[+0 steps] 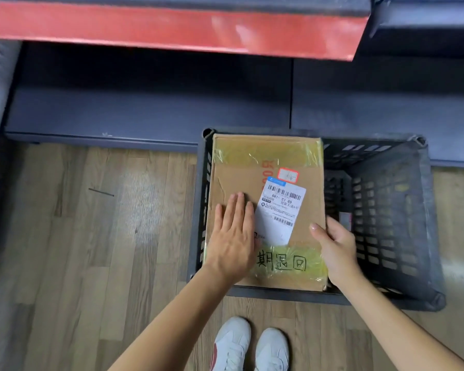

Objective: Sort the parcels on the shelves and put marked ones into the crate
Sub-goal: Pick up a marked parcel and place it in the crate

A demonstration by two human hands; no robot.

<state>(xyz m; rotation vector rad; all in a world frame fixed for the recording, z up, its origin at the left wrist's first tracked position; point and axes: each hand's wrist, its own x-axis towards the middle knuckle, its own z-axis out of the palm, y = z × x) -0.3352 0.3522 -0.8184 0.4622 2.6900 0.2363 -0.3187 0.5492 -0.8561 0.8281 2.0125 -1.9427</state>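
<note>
Wood-plank floor (91, 236), dark shelving (145, 108) (red-edged)

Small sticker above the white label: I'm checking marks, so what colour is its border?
Red border on the small sticker, white inside; the head view shows it.

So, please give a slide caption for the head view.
Both hands, left hand and right hand, lower a marked cardboard parcel into the dark crate.

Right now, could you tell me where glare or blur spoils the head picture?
Head view: glare streaks the red shelf edge and the glossy tape on the cardboard parcel; the picture's corners are soft and bowed; the white label stays sharp between the left hand and right hand.
</note>
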